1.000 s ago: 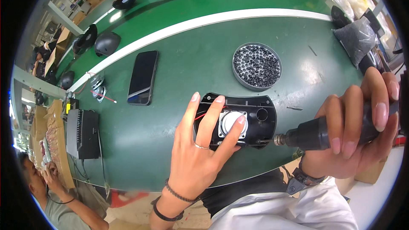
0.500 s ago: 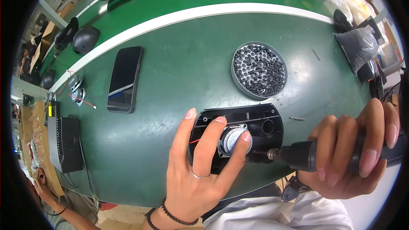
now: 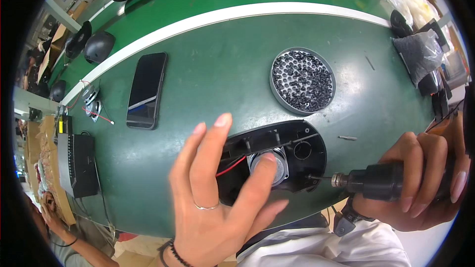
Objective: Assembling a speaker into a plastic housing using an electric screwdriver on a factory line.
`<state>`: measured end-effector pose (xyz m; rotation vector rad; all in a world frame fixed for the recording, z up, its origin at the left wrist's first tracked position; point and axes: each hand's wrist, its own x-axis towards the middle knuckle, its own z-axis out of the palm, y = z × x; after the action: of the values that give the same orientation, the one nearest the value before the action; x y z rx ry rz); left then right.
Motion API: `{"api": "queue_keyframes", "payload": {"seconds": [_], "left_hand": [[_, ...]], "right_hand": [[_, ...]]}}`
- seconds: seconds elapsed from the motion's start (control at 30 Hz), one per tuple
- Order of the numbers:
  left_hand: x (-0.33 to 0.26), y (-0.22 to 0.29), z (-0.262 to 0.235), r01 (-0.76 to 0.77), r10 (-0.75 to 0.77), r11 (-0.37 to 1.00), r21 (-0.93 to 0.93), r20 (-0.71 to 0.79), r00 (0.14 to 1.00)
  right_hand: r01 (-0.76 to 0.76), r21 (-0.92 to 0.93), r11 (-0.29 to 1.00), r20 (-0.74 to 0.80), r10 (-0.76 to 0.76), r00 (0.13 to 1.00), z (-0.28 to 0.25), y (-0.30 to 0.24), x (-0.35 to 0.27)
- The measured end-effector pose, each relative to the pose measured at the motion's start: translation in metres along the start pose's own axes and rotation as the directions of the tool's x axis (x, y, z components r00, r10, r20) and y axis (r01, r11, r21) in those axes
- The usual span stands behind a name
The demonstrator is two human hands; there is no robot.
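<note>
A black plastic housing (image 3: 299,168) lies on the bench in front of me, its open inside facing up. A round silver speaker (image 3: 281,170) with a red wire sits inside it. My left hand (image 3: 222,193) is spread over the housing's left part, one fingertip on the speaker's back and two fingers raised beyond the rim. An electric screwdriver (image 3: 378,180) is gripped in my right hand (image 3: 425,178) and points left. Its thin bit reaches the housing's lower right corner; whether a screw sits under the tip I cannot tell.
A round tray (image 3: 303,80) of small black screws stands behind the housing. A phone (image 3: 147,91) lies at left, near loose speakers (image 3: 91,103) and a black box (image 3: 79,165). A loose bit (image 3: 347,138) lies at right. A plastic bag (image 3: 420,54) sits far right; another person's hand (image 3: 49,212) shows lower left.
My left hand has shifted left, with two fingers lifted off the housing. The housing has turned and tilted slightly. The screwdriver has moved right, and its thin bit now shows.
</note>
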<state>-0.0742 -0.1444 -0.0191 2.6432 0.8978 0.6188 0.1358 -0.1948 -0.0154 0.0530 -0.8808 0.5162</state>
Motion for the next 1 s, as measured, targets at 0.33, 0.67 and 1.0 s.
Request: {"api": "queue_keyframes", "payload": {"seconds": [0.33, 0.67, 1.0], "left_hand": [[0.046, -0.019, 0.007, -0.038, 0.102, 0.979, -0.2, 0.321, 0.942], [0.059, -0.039, 0.014, -0.033, 0.141, 0.945, -0.326, 0.314, 0.939], [0.061, -0.037, 0.012, -0.024, 0.15, 0.94, -0.34, 0.349, 0.925]], "right_hand": [[-0.376, -0.145, 0.915, 0.299, 0.403, 0.865, -0.01, -0.034, 0.028], [-0.284, -0.291, 0.913, 0.116, 0.329, 0.937, -0.004, -0.019, 0.019], [-0.217, -0.395, 0.893, 0.005, 0.238, 0.971, 0.005, -0.008, 0.008]]}}
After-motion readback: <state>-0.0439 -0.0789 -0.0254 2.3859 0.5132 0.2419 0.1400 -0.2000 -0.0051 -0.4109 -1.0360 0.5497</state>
